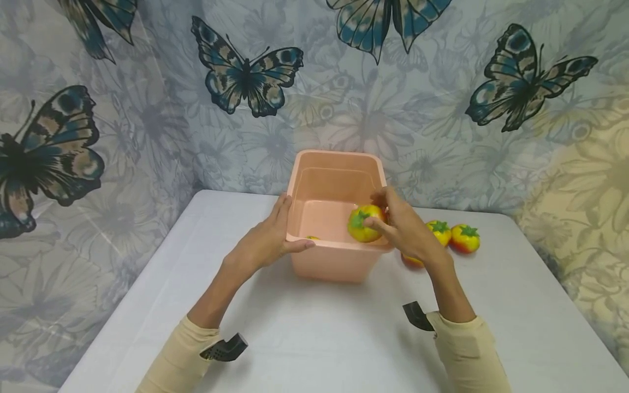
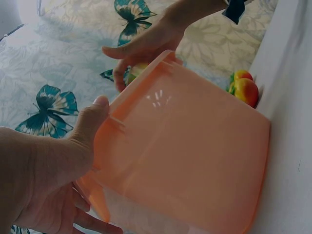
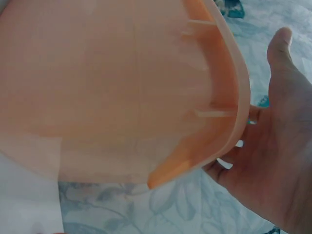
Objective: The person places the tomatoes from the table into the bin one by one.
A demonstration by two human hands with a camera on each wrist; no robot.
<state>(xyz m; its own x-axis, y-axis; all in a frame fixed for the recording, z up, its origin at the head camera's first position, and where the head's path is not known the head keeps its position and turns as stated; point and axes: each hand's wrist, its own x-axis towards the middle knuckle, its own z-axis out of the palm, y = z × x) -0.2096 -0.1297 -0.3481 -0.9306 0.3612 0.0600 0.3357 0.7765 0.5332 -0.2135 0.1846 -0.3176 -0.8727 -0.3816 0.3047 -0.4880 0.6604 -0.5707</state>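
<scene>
A peach-coloured plastic bin (image 1: 329,262) stands on the white table between the hands. At its front left corner my left hand (image 1: 262,240) grips it, thumb over the rim and fingers along the outer left wall. A yellow-green fruit (image 1: 358,232) with a green leafy top is at the bin's front right, close to rim height. My right hand (image 1: 405,224) holds this fruit, its thumb across the green top; the far fingers are partly hidden. In the right wrist view the bin wall hides the fruit. Inside the bin, a sliver of another yellow thing (image 1: 313,237) shows behind the front rim.
Right of the bin lie yellow-and-red fruits: one fruit (image 1: 439,233) at the back, a second fruit (image 1: 464,240) beside it, and a third fruit (image 1: 411,262) partly behind the right hand. A butterfly-patterned cloth (image 1: 373,120) hangs behind the table (image 1: 314,338).
</scene>
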